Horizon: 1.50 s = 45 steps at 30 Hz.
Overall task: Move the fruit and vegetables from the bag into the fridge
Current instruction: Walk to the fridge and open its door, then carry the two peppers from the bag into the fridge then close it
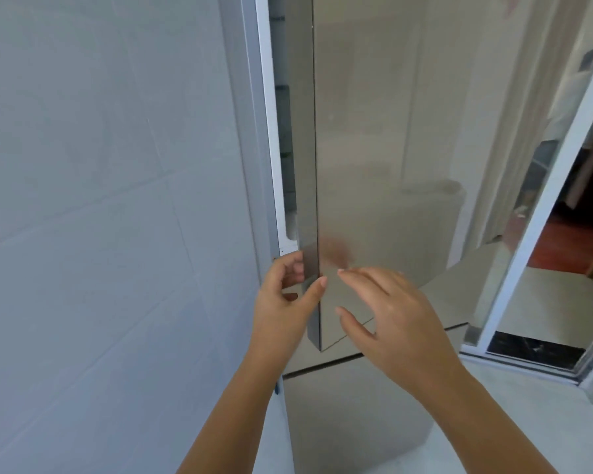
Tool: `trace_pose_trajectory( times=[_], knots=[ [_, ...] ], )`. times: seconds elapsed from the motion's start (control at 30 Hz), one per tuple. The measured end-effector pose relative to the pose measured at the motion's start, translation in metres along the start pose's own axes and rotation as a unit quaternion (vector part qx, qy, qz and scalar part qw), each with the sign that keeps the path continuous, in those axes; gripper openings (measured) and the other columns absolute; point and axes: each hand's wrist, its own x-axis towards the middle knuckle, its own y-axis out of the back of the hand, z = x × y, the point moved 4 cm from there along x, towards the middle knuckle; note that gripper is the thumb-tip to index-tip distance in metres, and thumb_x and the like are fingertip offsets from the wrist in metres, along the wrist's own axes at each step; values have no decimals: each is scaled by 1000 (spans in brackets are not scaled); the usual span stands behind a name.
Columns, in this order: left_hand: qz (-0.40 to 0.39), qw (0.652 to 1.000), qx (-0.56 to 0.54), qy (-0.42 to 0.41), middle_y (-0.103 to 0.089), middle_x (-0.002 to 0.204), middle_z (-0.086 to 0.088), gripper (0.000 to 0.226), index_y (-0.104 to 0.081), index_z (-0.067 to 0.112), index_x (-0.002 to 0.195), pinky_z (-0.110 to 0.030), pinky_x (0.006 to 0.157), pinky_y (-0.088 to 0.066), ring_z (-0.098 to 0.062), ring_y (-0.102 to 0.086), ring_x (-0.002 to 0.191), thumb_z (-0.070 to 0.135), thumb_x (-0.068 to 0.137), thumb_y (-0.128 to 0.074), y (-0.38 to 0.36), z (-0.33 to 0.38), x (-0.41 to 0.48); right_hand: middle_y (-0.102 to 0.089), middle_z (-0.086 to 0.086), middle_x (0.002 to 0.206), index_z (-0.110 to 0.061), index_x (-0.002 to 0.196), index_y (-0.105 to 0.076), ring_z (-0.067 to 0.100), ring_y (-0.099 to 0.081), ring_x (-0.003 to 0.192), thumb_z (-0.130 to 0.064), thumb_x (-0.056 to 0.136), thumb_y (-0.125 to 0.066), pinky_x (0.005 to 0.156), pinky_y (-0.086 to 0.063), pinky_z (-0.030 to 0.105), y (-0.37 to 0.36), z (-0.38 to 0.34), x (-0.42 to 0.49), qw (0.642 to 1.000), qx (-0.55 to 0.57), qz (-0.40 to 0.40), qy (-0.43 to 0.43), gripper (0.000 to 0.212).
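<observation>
Fridge (374,131) upper door (384,172) ajar beside tiled wall (100,200). Left hand (285,302) curled on door's lower edge, thumb in front (fingers behind). Right hand (391,319) splayed, empty, just off the door face.

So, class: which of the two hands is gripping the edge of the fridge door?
The left hand: its fingers wrap the door edge. The right hand hovers open, touching nothing.

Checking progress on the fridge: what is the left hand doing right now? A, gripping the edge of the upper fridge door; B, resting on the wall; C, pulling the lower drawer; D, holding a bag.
A: the left hand wraps its fingers round the fridge door edge, slightly ajar.
</observation>
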Motion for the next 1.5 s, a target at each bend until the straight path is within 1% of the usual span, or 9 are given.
trace_pose_trajectory(
  times=[0.17,0.37,0.57,0.73,0.93,1.1,1.3,1.37,1.5],
  knots=[
    [-48,998,12,-31,-57,100,10,40,-54,37,106,-32,83,-50,-4,-56,97,11,80,-68,-13,12,-28,-68,4,97,-10,109,-64,23,-63,87,-35,80,-47,79,-50,34,29,-7,-26,998,-47,4,-43,42],
    [-144,986,18,-81,-52,108,18,46,-42,48,110,-18,83,-46,4,-51,101,17,84,-64,-26,25,-56,-70,4,98,-11,109,-65,20,-65,88,-37,80,-47,82,-48,31,54,-19,-55,993,-80,-2,-91,42],
    [-207,973,-12,-101,-53,112,18,39,-48,38,120,-16,87,-45,4,-52,104,32,81,-52,-48,31,-82,-69,3,97,-13,110,-64,22,-65,88,-38,80,-48,77,-50,31,83,-21,-88,976,-145,0,-159,43],
    [-272,955,-59,-104,-54,111,19,34,-46,47,111,-14,87,-44,7,-52,103,28,82,-51,-64,45,-100,-68,6,95,-9,109,-64,27,-64,85,-36,80,-46,75,-51,34,109,-22,-109,965,-168,39,-199,44],
    [-351,926,-78,-117,-57,117,15,36,-53,33,120,-8,88,-40,5,-53,108,22,85,-52,-79,53,-116,-67,7,89,-7,106,-65,27,-63,80,-31,81,-49,71,-51,34,130,-31,-126,950,-218,83,-205,38],
    [-329,931,-48,-151,-59,109,15,33,-58,24,117,-4,84,-35,2,-54,105,22,85,-51,-69,50,-111,-66,7,95,-7,106,-65,26,-61,86,-30,82,-49,73,-52,35,131,-35,-120,949,-233,102,-188,37],
    [-254,939,39,-226,-53,108,19,34,-59,19,116,1,87,-27,16,-43,104,30,86,-47,-48,44,-90,-66,8,98,-6,105,-64,27,-61,89,-26,82,-50,76,-53,38,110,-33,-102,962,-212,87,-147,33],
    [-223,938,103,-246,-55,111,12,41,-58,17,117,-5,90,-30,9,-43,105,34,85,-41,-42,38,-82,-64,9,104,-6,113,-60,28,-60,94,-26,83,-48,78,-52,39,99,-30,-91,967,-204,68,-136,38],
    [-142,909,237,-313,-64,109,-9,38,-62,9,108,-34,86,-45,-21,-52,101,28,83,-42,-29,33,-74,-57,16,118,-6,126,-50,34,-55,106,-28,83,-45,85,-49,46,80,-13,-69,967,-216,39,-129,48]
  ],
)
